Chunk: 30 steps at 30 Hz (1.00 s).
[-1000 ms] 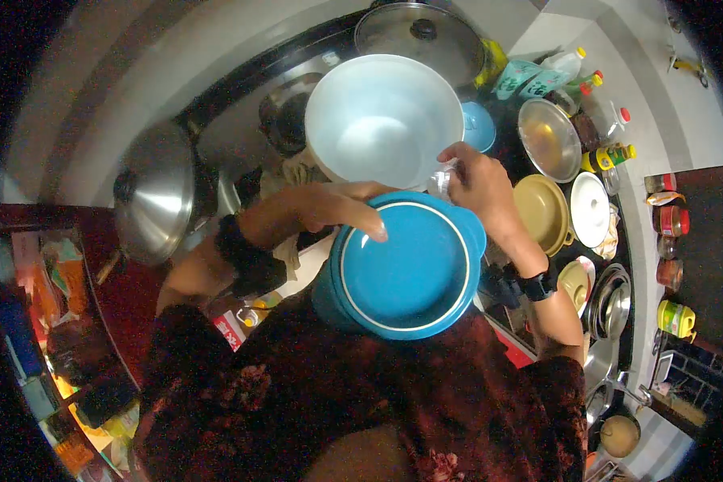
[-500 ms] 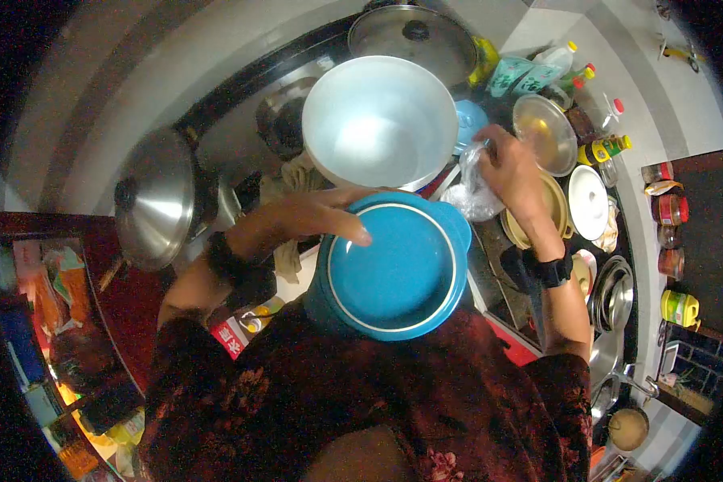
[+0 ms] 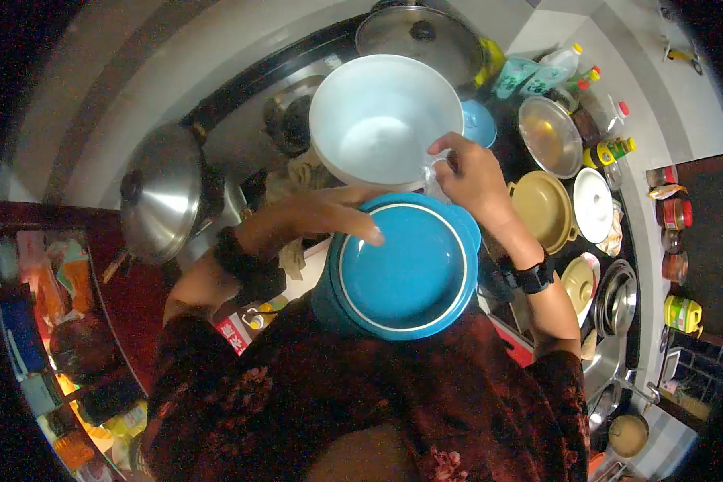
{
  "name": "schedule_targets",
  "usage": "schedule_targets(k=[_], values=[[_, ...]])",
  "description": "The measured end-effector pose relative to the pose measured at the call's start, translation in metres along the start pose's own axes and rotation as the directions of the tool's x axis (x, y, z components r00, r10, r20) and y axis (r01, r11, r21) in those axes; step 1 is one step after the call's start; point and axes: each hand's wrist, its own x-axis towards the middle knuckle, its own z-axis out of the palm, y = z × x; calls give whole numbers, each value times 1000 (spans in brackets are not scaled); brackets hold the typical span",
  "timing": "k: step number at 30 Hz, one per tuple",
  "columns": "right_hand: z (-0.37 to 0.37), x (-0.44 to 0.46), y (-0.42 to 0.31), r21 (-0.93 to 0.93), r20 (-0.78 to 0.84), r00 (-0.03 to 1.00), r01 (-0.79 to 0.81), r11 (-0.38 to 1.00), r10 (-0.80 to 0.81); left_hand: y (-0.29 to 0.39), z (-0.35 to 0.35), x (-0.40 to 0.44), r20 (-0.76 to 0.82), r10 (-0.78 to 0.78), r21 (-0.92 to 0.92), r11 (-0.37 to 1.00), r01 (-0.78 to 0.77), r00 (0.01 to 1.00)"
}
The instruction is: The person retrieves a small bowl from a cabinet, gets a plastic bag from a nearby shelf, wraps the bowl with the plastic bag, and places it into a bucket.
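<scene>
A round blue ceramic pot (image 3: 410, 269) is held close in front of my body, its flat face with a pale ring turned up toward me. My left hand (image 3: 337, 218) grips its left rim, the thumb lying over the ringed face and the other fingers mostly hidden. Just beyond it stands a large white basin (image 3: 386, 120), its inside bare. My right hand (image 3: 470, 177) is closed at the basin's near right rim, pinching a clear plastic bag (image 3: 432, 181). Part of the bag is hidden behind the pot and my hand.
A beige pot (image 3: 542, 210), a white lid (image 3: 592, 205) and a metal bowl (image 3: 549, 136) stand to the right. Several bottles (image 3: 558, 60) line the back right. A domed wok lid (image 3: 162, 193) is at left, a glass lid (image 3: 418, 52) behind the basin.
My right hand has moved left with the plastic bag, from above the beige pot to the basin's near right rim. The left hand keeps its grip on the blue pot.
</scene>
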Motion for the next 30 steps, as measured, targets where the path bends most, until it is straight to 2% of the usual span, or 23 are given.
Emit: schedule_targets(k=[1,2,4,6,7,8,9,10,12,13,14,15,16,17,18,19,20,22,23,26,27,28,30], values=[[-2,0,5,-1,0,1000,2,1000,-2,-4,-5,2,23,15,74,997,-17,1000],[-5,0,13,85,62,998,-8,996,3,-5,-6,3,46,29,147,988,-35,999],[-14,-4,34,171,129,992,-19,985,-3,10,6,-10,-28,7,99,995,-4,1000],[-22,-14,55,291,379,922,-38,956,-78,11,9,-16,-109,-19,43,999,23,994],[-30,-18,55,292,385,919,-32,956,-87,4,5,-15,-101,7,25,1000,-4,995],[-41,-23,51,570,499,865,-282,772,-52,1,3,-15,-92,32,8,999,-31,995],[-48,-26,46,721,610,790,-518,461,-65,2,3,-17,-98,32,3,999,-32,995],[-50,-25,42,719,614,787,-521,461,-69,4,4,-18,-99,-11,-22,1000,9,995],[-50,-25,31,903,418,907,-409,134,-53,2,4,-17,-105,-54,-47,998,50,993],[-47,-26,14,921,346,935,-353,166,72,-5,1,-13,-65,35,-69,997,-40,997],[-48,-24,3,921,346,936,-352,166,68,-12,-2,-8,-26,126,-94,987,-128,992],[-50,-22,-5,905,369,929,-349,243,-39,-19,-7,-1,-29,127,-93,987,-129,991],[-50,-20,-9,886,396,907,-337,320,-142,-20,-10,7,46,144,-67,988,-140,989],[-47,-20,-10,845,352,926,-253,472,-135,-19,-11,11,118,157,-41,987,-154,980],[-49,-22,-16,846,353,925,-251,470,-141,-18,-9,7,113,157,-40,987,-153,981],[-54,-27,-29,672,219,912,117,731,-347,-1,6,-4,-26,125,-4,992,-125,992],[-61,-33,-43,365,167,808,483,796,-566,6,15,-12,-167,93,23,996,-90,982],[-71,-61,-66,79,133,852,499,863,-506,2,20,-15,-207,103,-23,994,-110,973],[-71,-71,-71,15,105,866,490,872,-489,0,21,-17,-242,115,-63,989,-134,963],[-75,-89,-76,89,173,886,421,903,-430,-7,19,-24,-269,44,-166,982,-92,962],[-71,-91,-74,139,169,855,472,871,-490,-7,18,-24,-282,47,-168,981,-98,958],[-66,-93,-73,186,160,821,520,834,-547,-8,18,-23,-288,100,-123,982,-140,952],[-66,-94,-79,162,224,806,524,836,-548,-9,17,-22,-294,152,-73,981,-180,944]])
